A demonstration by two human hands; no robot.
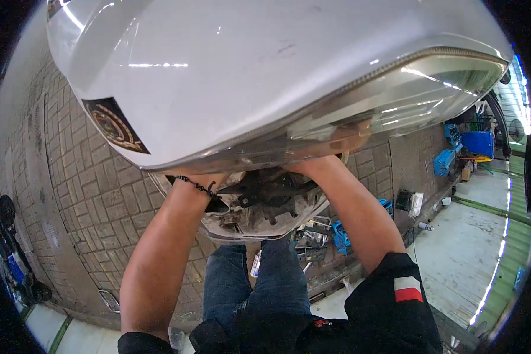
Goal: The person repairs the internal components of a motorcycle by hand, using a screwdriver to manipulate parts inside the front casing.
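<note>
Evidently, a vehicle's pale, shiny body panel [230,82] filled the top of the view, w/ a dark sticker [115,125] at its L corner & a clear lamp cover [419,88] along its lower R edge. Below that edge, btwn the forearms, sat a dusty, pale housing [259,227] w/ a dark bracket [268,187]. Both arms went in at the edge, L hand [215,178] beside the bracket's L end, R hand [307,166] near its R end, prob. b/c the panel & cover closed off the way from above. Fingers of both: hidden, so couldn't tell if spread, closed or pinching. A beaded bracelet [197,184] circled the L wrist. Metal tools [315,236] & a blue tray [340,239] lay on the floor just R of the jeans [225,277], presumably for easy reach.
</note>
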